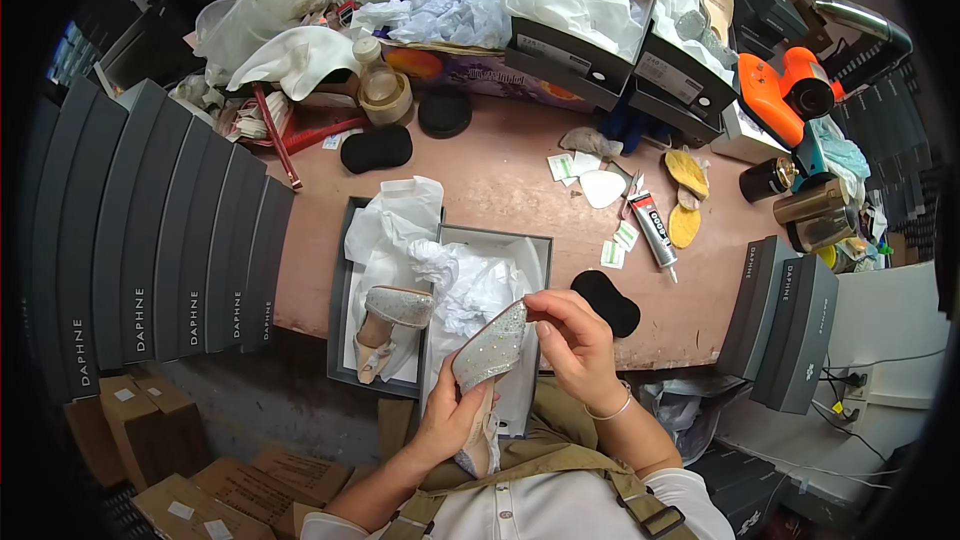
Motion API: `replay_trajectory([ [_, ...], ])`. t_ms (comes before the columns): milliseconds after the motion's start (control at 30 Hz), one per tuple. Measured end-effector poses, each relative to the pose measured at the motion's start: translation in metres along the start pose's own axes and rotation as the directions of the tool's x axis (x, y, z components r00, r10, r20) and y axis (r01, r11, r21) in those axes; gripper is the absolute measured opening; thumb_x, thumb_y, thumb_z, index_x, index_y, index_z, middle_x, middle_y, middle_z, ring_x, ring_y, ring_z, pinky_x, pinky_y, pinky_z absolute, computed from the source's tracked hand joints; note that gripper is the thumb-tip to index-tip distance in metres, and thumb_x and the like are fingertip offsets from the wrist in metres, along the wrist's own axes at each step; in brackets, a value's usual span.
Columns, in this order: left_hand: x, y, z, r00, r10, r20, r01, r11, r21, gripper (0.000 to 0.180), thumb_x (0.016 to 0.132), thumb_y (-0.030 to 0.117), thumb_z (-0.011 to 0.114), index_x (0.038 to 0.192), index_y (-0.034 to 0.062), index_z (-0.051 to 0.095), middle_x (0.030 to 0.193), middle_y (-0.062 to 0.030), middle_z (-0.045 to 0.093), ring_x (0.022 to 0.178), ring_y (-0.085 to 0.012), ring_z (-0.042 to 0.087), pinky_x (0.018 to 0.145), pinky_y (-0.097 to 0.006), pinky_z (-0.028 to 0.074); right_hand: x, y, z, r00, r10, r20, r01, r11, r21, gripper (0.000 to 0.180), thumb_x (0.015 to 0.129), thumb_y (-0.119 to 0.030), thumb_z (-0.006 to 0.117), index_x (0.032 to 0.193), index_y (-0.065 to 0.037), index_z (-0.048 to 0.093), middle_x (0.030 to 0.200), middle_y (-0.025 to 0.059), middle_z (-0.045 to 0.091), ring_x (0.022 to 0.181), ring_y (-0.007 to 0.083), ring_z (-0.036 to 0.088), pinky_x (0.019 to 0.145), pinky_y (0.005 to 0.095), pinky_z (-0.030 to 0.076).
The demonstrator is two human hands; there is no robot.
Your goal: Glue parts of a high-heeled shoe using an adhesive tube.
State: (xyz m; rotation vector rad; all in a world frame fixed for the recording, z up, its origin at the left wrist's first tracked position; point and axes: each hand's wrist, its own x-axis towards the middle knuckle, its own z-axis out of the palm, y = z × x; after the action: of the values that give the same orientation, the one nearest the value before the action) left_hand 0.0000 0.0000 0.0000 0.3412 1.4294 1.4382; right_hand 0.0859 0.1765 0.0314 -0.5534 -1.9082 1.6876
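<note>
My left hand [448,418] is wrapped around the middle of a silver glittery pointed shoe [490,348], its toe tilted up and to the right. At the toe's tip my right hand [578,348] has its thumb and fingertips closed against the edge. Whether something tiny is also between them cannot be made out. A matching glittery shoe [398,306] lies on white tissue in the left half of an open dark shoebox [546,260]. Crumpled white tissue paper [465,285] fills much of the right half, partly hidden by the held shoe and my hands.
Dark shoeboxes [160,230] stand in a row at the left; more boxes [785,325] stand at the right. A glue tube [652,230], yellow sponge pieces [685,225] and a black pad [606,302] lie rightward. An orange heat gun [775,95] sits behind, beside open shoeboxes [570,60].
</note>
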Motion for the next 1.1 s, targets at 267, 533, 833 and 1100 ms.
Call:
replay_trajectory([
  [267,-0.001,0.000,-0.002,1.000,0.003,0.000,-0.003,1.000,0.022,0.040,0.090,0.006,0.045,0.127,0.0022,0.031,0.106,-0.0122,0.055,0.079,-0.0160,0.061,0.069,-0.030,0.052,0.002,-0.003,0.002,0.999,-0.048,-0.002,0.048,0.994,-0.098,0.027,0.083,0.007,0.051,0.109,0.005,0.058,0.104,0.0124,0.056,0.091,0.0172,0.059,0.079,0.0264,0.048],
  [533,-0.002,-0.001,-0.001,1.000,0.002,0.001,-0.002,1.000,-0.004,0.040,0.090,0.006,0.045,0.127,0.0027,0.032,0.107,-0.0124,0.055,0.080,-0.0163,0.061,0.069,-0.030,0.052,0.002,-0.006,0.002,0.997,-0.067,-0.030,0.062,0.986,-0.153,0.027,0.079,0.005,0.055,0.106,0.004,0.060,0.100,0.0148,0.061,0.089,0.0200,0.061,0.079,0.0294,0.049],
  [833,0.000,0.000,0.003,1.000,-0.006,0.006,0.006,0.997,-0.073,0.038,0.091,0.006,0.045,0.127,0.0035,0.032,0.108,-0.0129,0.056,0.080,-0.0170,0.062,0.069,-0.030,0.053,0.000,-0.009,-0.003,1.000,0.002,0.020,-0.003,1.000,0.031,0.026,0.085,0.005,0.051,0.110,0.007,0.057,0.108,0.0131,0.055,0.094,0.0176,0.058,0.085,0.0280,0.047],
  [1100,0.000,-0.004,0.002,0.998,0.037,0.045,-0.033,0.996,-0.086,0.033,0.093,0.006,0.044,0.124,0.0039,0.035,0.109,-0.0130,0.057,0.082,-0.0181,0.063,0.071,-0.031,0.053,-0.002,-0.016,-0.004,1.000,-0.015,0.027,0.013,0.998,0.060,0.025,0.085,0.003,0.051,0.110,0.006,0.057,0.107,0.0126,0.055,0.094,0.0173,0.057,0.084,0.0279,0.047],
])
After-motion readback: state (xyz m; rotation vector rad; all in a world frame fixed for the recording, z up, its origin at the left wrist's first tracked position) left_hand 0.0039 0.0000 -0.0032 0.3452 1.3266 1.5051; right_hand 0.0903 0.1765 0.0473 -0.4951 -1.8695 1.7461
